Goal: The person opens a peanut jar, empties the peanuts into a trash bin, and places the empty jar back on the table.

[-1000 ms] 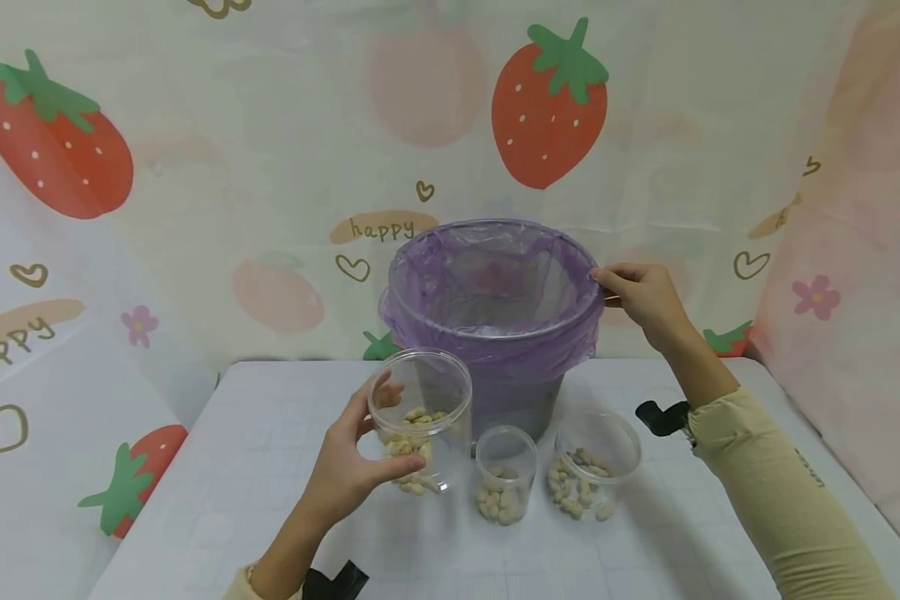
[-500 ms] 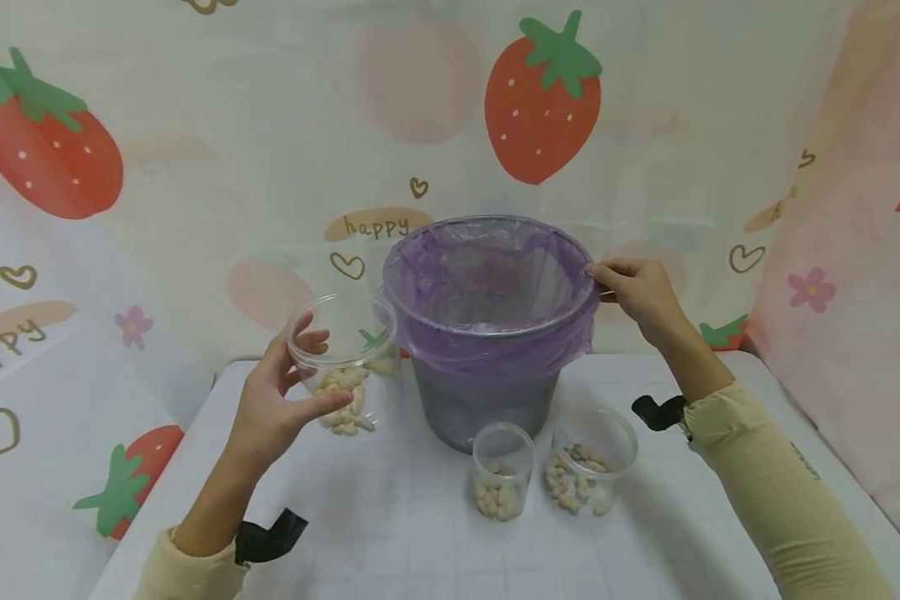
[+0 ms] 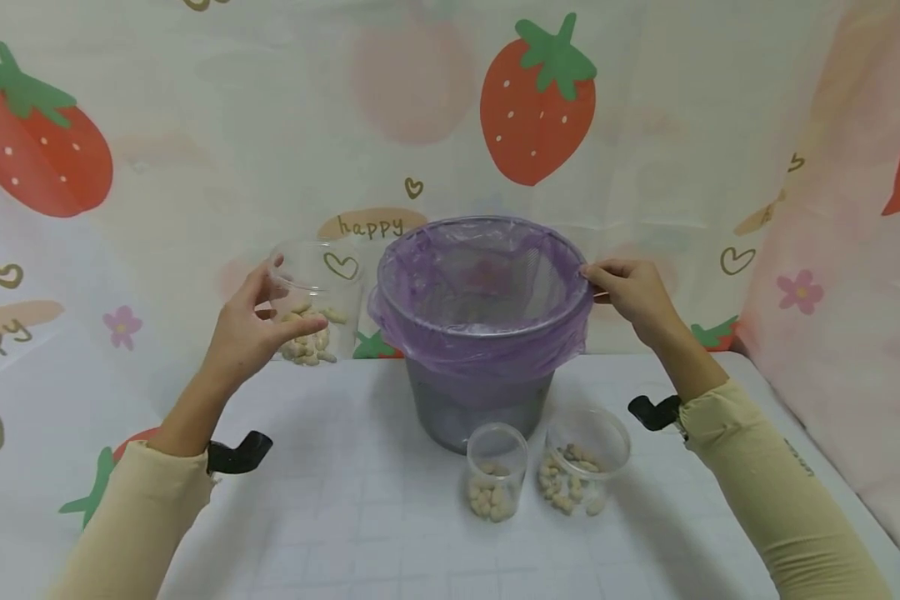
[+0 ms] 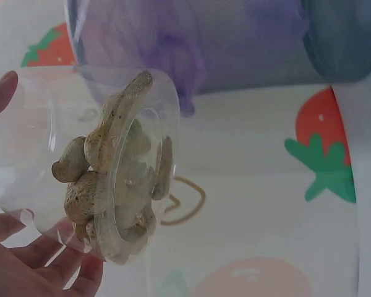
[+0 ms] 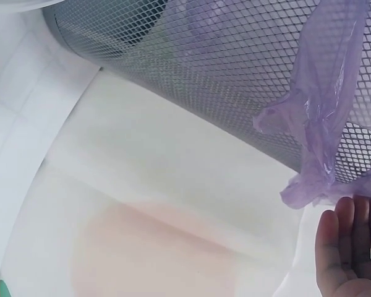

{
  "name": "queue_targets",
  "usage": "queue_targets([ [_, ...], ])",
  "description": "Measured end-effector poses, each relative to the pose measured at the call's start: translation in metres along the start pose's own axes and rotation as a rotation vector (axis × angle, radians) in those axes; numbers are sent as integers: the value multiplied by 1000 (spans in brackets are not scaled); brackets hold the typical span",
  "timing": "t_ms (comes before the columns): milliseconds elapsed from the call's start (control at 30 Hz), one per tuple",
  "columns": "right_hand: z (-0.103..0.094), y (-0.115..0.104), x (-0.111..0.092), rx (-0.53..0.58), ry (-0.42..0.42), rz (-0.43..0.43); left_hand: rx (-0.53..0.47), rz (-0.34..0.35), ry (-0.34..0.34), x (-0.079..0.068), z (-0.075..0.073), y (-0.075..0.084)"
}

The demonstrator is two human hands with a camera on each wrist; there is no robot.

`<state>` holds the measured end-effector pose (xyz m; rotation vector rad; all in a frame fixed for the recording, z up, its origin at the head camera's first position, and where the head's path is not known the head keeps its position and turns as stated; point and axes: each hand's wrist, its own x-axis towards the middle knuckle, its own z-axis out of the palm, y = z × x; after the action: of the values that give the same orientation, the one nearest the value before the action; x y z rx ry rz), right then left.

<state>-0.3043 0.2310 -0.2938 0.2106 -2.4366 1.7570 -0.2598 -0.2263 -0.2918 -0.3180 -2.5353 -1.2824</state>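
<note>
My left hand (image 3: 243,333) grips a clear plastic jar (image 3: 322,283) with its thumb in front and its fingers round the far side. Unshelled peanuts (image 4: 83,195) lie in the bottom of this jar, which is raised left of a grey mesh wastebasket (image 3: 465,408). A purple plastic bag (image 3: 457,350) lines the wastebasket and hangs over its rim. At the rim's right side, my right hand (image 3: 633,296) pinches the edge where the bag folds over. In the right wrist view, the fingers (image 5: 346,232) sit just below the bag's bunched edge.
In front of the wastebasket stand a small clear cup (image 3: 498,471) and a wider clear tub (image 3: 588,446), both with peanuts in them. The white table (image 3: 360,533) ends at a strawberry-print cloth (image 3: 270,158) behind.
My left hand has carried the jar of peanuts leftward and up, from in front of the wastebasket to its left side. My right hand keeps its place at the rim.
</note>
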Motion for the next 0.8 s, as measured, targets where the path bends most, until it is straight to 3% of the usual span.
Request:
queue_targets([
  [133,0,0,0,7,-5,5,51,-32,-35,16,-4,-6],
  [267,-1,-1,0,4,-9,6,86,-3,-46,29,-5,-4],
  [567,-1,0,1,15,-14,5,275,100,-57,51,-8,13],
  [800,0,0,-1,15,4,-8,425,133,-85,59,-8,31],
])
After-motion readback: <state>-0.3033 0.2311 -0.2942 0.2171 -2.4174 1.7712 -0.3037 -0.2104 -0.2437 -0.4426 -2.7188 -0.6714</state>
